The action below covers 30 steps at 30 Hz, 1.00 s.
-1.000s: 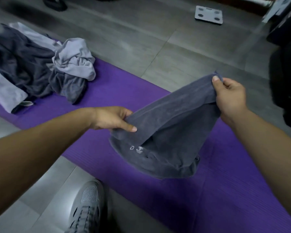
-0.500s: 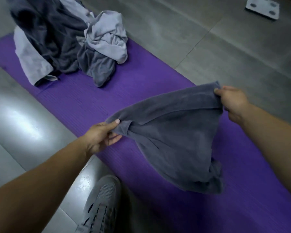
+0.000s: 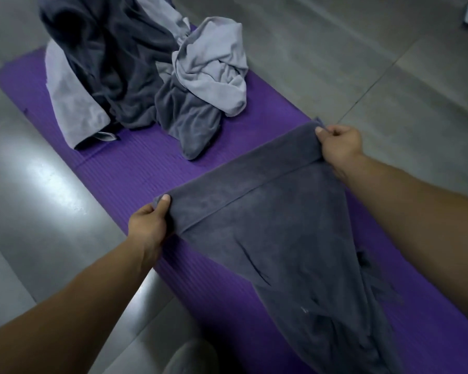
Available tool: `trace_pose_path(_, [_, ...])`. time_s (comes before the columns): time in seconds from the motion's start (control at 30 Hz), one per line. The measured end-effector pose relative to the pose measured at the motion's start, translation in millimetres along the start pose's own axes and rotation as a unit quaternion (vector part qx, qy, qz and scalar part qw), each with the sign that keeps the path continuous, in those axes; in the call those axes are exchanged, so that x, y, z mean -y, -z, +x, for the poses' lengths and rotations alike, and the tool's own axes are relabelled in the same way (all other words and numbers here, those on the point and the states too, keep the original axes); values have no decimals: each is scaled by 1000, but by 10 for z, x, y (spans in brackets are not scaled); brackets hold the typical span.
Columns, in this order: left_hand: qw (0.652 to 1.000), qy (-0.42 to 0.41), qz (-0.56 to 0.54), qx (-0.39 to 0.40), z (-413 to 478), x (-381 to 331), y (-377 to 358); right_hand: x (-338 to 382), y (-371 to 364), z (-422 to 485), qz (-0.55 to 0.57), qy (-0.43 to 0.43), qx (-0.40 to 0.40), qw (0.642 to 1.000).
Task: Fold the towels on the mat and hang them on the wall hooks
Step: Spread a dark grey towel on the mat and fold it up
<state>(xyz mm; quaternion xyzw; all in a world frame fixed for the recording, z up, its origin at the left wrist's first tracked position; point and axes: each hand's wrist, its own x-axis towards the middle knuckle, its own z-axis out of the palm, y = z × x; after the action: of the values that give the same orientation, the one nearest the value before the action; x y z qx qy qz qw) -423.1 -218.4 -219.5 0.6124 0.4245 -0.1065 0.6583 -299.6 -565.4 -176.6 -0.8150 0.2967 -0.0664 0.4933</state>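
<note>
Both hands are pinching the dark grey towel taut: left hand gripping one corner, right hand the other, cloth drooping below them onto the purple mat.

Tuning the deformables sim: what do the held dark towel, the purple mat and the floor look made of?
Dark grey towel: soft napped cloth, likely microfibre or terry; matte, fuzzy, hangs in limp folds. Purple mat: probably foam; matte, fine ribbed lines. Floor: grey tile, semi-gloss, by grout lines and glare.
</note>
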Motion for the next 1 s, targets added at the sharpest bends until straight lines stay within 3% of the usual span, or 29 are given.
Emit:
trace_pose_path(0.13, [996,-20,59,-68,147,-23,-20,212,-500,173,-8,48,66,997])
trace_pose_path(0.23, [980,-73,161,-89,188,-49,-37,173,-649,213,-72,59,144,985])
trace_pose_path(0.3, [929,-147,319,-114,133,-45,-56,53,-545,208,-113,58,134,983])
trace_pose_path(0.37, [841,-290,445,-101,-9,-10,-141,-111,-282,118,-126,59,87,986])
trace_pose_path(0.4, [810,-347,469,-60,-93,17,-217,-213,-111,36,-138,55,66,987])
trace_pose_path(0.47, [785,-386,481,55,-259,88,-418,-455,294,-222,-183,24,60,981])
trace_pose_path(0.53, [772,-390,477,157,-410,169,-668,-775,670,-497,-227,-39,109,967])
trace_pose_path(0.63, [721,-409,487,275,-579,243,-1119,-1064,1039,-944,-231,-165,197,938])
trace_pose_path(0.83, [596,-496,466,427,-844,322,-2009,-1172,1313,-1227,-234,-166,198,937])
trace_pose_path(0.93, [570,-476,465,482,-948,352,-2299,-1182,1370,-1293,-79,-173,205,960])
trace_pose_path(1.0, [594,-421,449,518,-1017,347,-2421,-1171,1410,-1351,85,-167,175,967])
